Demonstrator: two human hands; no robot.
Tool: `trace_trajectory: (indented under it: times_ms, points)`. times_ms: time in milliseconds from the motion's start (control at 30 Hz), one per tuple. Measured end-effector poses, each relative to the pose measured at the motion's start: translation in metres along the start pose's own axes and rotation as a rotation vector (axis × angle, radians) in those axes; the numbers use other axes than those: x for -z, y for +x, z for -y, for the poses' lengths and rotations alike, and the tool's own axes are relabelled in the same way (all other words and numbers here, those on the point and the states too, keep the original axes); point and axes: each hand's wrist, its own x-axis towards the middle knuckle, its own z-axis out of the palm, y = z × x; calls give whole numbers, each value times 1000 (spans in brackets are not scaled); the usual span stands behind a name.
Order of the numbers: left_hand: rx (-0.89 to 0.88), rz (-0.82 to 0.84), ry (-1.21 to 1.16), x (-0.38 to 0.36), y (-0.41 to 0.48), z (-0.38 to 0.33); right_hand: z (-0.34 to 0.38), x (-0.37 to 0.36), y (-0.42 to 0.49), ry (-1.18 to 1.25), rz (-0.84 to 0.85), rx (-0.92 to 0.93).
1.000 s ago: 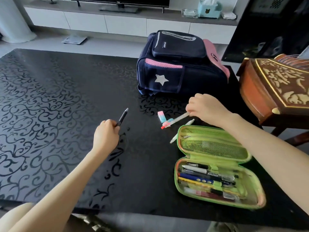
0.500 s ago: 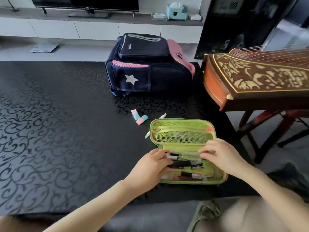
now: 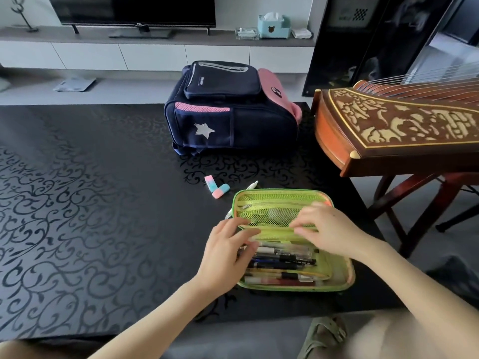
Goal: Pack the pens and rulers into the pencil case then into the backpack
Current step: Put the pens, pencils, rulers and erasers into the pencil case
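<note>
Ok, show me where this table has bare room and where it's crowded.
Widest bare patch: the table left of the backpack, erasers and pencil case. A narrow strip lies between the case and the near edge. Crowded: between backpack and case, where erasers and a white pen lie, and the case itself, under the left hand and right hand.

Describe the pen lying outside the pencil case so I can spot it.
Find the navy backpack on the black table; nearer the camera lies the open green pencil case. A pen slants behind its far-left corner, both ends showing. Unlike the pink-and-blue erasers beside it, it is thin and white.
</note>
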Motion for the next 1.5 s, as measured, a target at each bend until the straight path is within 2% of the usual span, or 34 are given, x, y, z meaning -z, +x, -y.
trace_trajectory:
  times_ms: [133, 233, 333, 433, 567, 700, 767, 833, 900, 967, 1033, 1133, 1267, 1500]
  points:
    - [56, 304, 49, -12, 3, 9, 15, 13, 60, -17, -192, 0]
    - [4, 413, 133, -19, 0, 12, 19, 8, 114, -69, -145, -46]
    - [26, 416, 82, -20, -1, 11, 16, -1, 155, -36, 0, -124]
    - [102, 372, -16, -20, 4, 0, 14, -14, 178, -45, 120, -120]
    - [54, 356, 129, -27, 10, -5, 10, -14, 186, -145, 175, -21]
    - [-31, 364, 368, -36, 8, -3, 1, -7, 181, -246, 108, 114]
    - [-28, 382, 357, -36, 7, -4, -4, 0, 173, -230, 54, 136]
    - [24, 388, 206, -31, 9, -6, -12, 9, 160, -162, -4, 109]
    - [122, 323, -58, -22, 11, -7, -22, 17, 141, -102, -99, 54]
    - [294, 212, -377, -13, 10, -5, -28, 22, 114, -18, -234, -16]
    - [464, 64, -587, -4, 10, -3, -25, 22, 77, 192, -333, -86]
    - [645, -115, -537, 3, 11, 7, -6, 11, 12, 460, -258, -151]
    - [789, -180, -524, 6, 11, 23, 2, -19, -55, 293, -167, -164]
    - [797, -218, -365, 18, 23, 39, 2, -31, -67, 191, -93, -195]
